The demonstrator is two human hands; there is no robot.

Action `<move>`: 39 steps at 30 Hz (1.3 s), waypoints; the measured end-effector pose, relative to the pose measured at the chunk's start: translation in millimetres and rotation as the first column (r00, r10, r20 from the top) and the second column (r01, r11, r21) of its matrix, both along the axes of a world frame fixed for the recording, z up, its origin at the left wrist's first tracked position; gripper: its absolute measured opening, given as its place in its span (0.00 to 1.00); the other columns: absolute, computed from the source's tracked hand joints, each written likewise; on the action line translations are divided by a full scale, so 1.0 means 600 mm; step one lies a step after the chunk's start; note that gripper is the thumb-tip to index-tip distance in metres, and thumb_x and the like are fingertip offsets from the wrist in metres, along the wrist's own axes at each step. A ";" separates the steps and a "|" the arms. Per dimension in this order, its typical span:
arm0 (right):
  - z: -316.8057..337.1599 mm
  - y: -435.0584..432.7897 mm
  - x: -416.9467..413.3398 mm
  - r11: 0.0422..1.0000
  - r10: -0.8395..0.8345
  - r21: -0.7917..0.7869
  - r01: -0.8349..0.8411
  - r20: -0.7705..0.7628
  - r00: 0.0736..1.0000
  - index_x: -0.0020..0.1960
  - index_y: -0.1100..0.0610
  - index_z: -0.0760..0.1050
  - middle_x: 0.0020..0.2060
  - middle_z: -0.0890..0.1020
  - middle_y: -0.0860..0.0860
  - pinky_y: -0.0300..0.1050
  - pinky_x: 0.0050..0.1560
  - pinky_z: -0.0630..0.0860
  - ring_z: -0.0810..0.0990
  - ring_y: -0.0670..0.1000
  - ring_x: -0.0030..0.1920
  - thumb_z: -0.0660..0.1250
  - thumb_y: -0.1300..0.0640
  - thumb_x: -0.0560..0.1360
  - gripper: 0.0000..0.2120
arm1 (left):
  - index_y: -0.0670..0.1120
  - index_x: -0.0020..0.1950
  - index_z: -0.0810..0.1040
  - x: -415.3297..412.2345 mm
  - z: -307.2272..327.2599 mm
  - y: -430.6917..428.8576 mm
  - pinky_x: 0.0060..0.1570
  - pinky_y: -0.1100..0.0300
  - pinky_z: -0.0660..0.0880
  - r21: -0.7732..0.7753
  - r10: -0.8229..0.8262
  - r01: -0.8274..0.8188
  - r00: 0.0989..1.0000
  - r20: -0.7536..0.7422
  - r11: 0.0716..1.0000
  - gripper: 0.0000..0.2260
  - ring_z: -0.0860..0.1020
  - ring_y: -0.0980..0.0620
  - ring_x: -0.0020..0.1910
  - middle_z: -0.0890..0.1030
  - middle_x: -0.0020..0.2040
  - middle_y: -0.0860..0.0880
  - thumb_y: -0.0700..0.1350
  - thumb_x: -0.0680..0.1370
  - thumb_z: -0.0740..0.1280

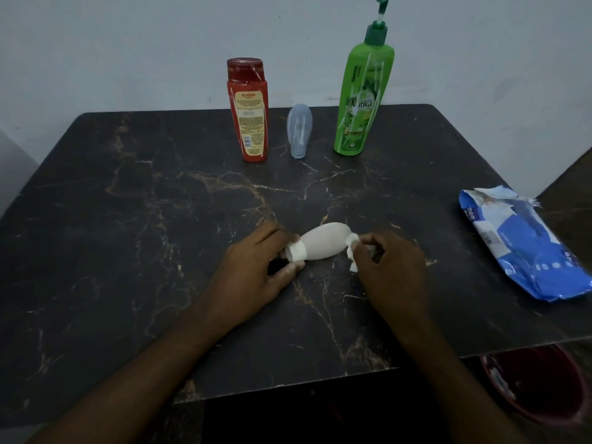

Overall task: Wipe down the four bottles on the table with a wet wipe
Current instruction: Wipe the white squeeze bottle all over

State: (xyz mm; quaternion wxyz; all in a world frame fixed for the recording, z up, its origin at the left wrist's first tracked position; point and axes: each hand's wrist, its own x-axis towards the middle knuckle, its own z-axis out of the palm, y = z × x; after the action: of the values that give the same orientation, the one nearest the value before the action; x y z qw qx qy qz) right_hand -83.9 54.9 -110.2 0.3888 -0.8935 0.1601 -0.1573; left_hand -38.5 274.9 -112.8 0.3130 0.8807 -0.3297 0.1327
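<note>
A small beige squeeze bottle (323, 241) lies on its side in the middle of the dark marble table (128, 203). My left hand (253, 270) grips its white cap end. My right hand (389, 267) pinches a crumpled white wet wipe (353, 249) against the bottle's rounded far end. Three more bottles stand in a row at the back of the table: a red one (249, 110), a small pale blue one upside down on its cap (299, 131), and a tall green pump bottle (363, 97).
A blue pack of wet wipes (525, 251) with its flap torn open lies at the table's right edge. A dark red bin (541, 386) stands on the floor below the front right corner. A pale wall rises just behind the table.
</note>
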 end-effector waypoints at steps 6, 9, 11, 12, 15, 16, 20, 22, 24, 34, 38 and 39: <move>0.013 -0.005 0.011 0.998 -0.022 0.065 0.020 0.036 0.999 0.46 0.52 0.83 0.33 0.81 0.40 0.25 0.35 0.71 0.79 0.38 0.34 0.70 0.54 0.77 0.04 | 0.47 0.60 0.80 0.000 0.001 0.000 0.44 0.57 0.78 0.004 0.005 -0.005 1.000 0.000 1.000 0.14 0.78 0.56 0.48 0.79 0.55 0.54 0.47 0.76 0.76; 0.013 0.001 0.012 0.998 -0.010 0.068 0.008 0.028 1.000 0.43 0.53 0.81 0.31 0.78 0.40 0.23 0.35 0.70 0.78 0.35 0.34 0.70 0.55 0.77 0.05 | 0.48 0.60 0.80 0.000 0.001 0.001 0.44 0.60 0.77 0.013 0.003 -0.003 1.000 0.000 1.000 0.14 0.78 0.57 0.48 0.79 0.55 0.55 0.48 0.76 0.75; 0.014 0.007 0.005 0.997 0.029 0.064 -0.030 0.013 0.999 0.39 0.50 0.78 0.29 0.77 0.40 0.22 0.35 0.70 0.78 0.33 0.36 0.70 0.57 0.76 0.07 | 0.48 0.60 0.80 -0.001 0.002 0.000 0.43 0.60 0.77 0.020 0.004 -0.004 1.000 0.010 1.000 0.14 0.77 0.58 0.48 0.78 0.55 0.55 0.48 0.76 0.75; 0.013 0.007 0.003 0.997 0.039 0.063 -0.040 0.022 0.999 0.39 0.49 0.78 0.29 0.78 0.41 0.25 0.34 0.71 0.79 0.35 0.37 0.71 0.57 0.75 0.07 | 0.48 0.61 0.80 -0.001 0.002 -0.001 0.43 0.61 0.77 0.024 0.007 -0.008 1.000 0.019 1.000 0.14 0.77 0.58 0.47 0.78 0.56 0.55 0.48 0.76 0.75; 0.014 0.006 0.003 0.998 -0.003 0.058 -0.004 0.126 0.992 0.44 0.50 0.80 0.37 0.81 0.44 0.37 0.38 0.77 0.80 0.43 0.37 0.71 0.54 0.74 0.01 | 0.48 0.61 0.79 -0.002 0.003 -0.002 0.43 0.65 0.76 0.016 0.024 -0.024 0.999 0.034 1.000 0.15 0.76 0.58 0.48 0.76 0.57 0.54 0.45 0.76 0.76; 0.015 0.007 0.004 0.999 -0.008 0.043 0.001 0.161 0.987 0.46 0.50 0.80 0.40 0.81 0.46 0.41 0.40 0.79 0.80 0.43 0.39 0.71 0.53 0.75 0.02 | 0.48 0.61 0.79 -0.002 0.003 -0.001 0.44 0.68 0.74 0.006 0.027 -0.027 0.999 0.029 1.000 0.16 0.75 0.59 0.48 0.76 0.58 0.54 0.44 0.75 0.76; 0.014 0.015 0.002 1.000 0.019 -0.015 -0.016 0.218 0.976 0.50 0.55 0.79 0.45 0.82 0.48 0.43 0.43 0.81 0.80 0.44 0.42 0.71 0.56 0.75 0.05 | 0.48 0.59 0.79 -0.001 0.007 -0.002 0.47 0.73 0.73 -0.050 0.009 -0.009 1.000 0.002 0.999 0.16 0.75 0.60 0.48 0.75 0.58 0.55 0.39 0.74 0.77; 0.012 0.019 0.000 1.000 0.021 -0.014 -0.018 0.212 0.977 0.52 0.55 0.79 0.47 0.82 0.48 0.41 0.43 0.81 0.81 0.44 0.43 0.71 0.56 0.76 0.06 | 0.47 0.59 0.80 0.001 0.009 -0.003 0.47 0.67 0.77 -0.097 -0.004 0.003 1.000 -0.015 0.995 0.16 0.77 0.58 0.47 0.76 0.59 0.53 0.38 0.73 0.77; 0.011 0.022 -0.001 1.000 0.023 -0.021 -0.019 0.215 0.976 0.53 0.55 0.79 0.47 0.81 0.48 0.38 0.43 0.80 0.80 0.43 0.43 0.71 0.57 0.76 0.06 | 0.46 0.59 0.81 0.002 0.011 -0.003 0.46 0.62 0.79 -0.142 -0.016 0.010 0.999 -0.043 0.990 0.17 0.79 0.56 0.47 0.77 0.60 0.52 0.37 0.72 0.78; 0.015 0.039 0.003 0.999 0.038 -0.039 -0.030 0.254 0.966 0.54 0.58 0.80 0.49 0.82 0.51 0.41 0.47 0.80 0.80 0.46 0.47 0.72 0.60 0.75 0.08 | 0.47 0.58 0.82 0.005 0.020 0.001 0.45 0.54 0.81 -0.239 -0.051 0.021 0.992 -0.118 0.971 0.16 0.81 0.53 0.50 0.81 0.56 0.53 0.36 0.73 0.77; 0.014 0.039 0.008 0.998 0.047 -0.053 -0.035 0.257 0.965 0.53 0.59 0.80 0.49 0.82 0.52 0.41 0.47 0.81 0.80 0.46 0.47 0.71 0.61 0.75 0.08 | 0.46 0.58 0.82 0.009 0.018 0.003 0.46 0.55 0.81 -0.264 -0.049 0.014 0.991 -0.124 0.964 0.17 0.80 0.53 0.54 0.80 0.57 0.52 0.34 0.72 0.77; 0.013 0.039 0.008 0.998 0.044 -0.049 -0.033 0.258 0.965 0.53 0.59 0.80 0.49 0.82 0.52 0.41 0.47 0.80 0.80 0.46 0.47 0.71 0.61 0.75 0.07 | 0.46 0.58 0.82 0.009 0.019 0.003 0.47 0.56 0.82 -0.277 -0.048 0.008 0.989 -0.139 0.961 0.17 0.81 0.52 0.55 0.80 0.58 0.52 0.34 0.72 0.77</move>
State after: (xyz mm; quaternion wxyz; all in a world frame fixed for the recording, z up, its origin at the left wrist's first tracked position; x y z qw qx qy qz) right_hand -79.1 78.2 -102.1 0.3893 -0.8768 0.0870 -0.2686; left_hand -33.3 276.6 -101.6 0.4576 0.8311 -0.2968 0.1087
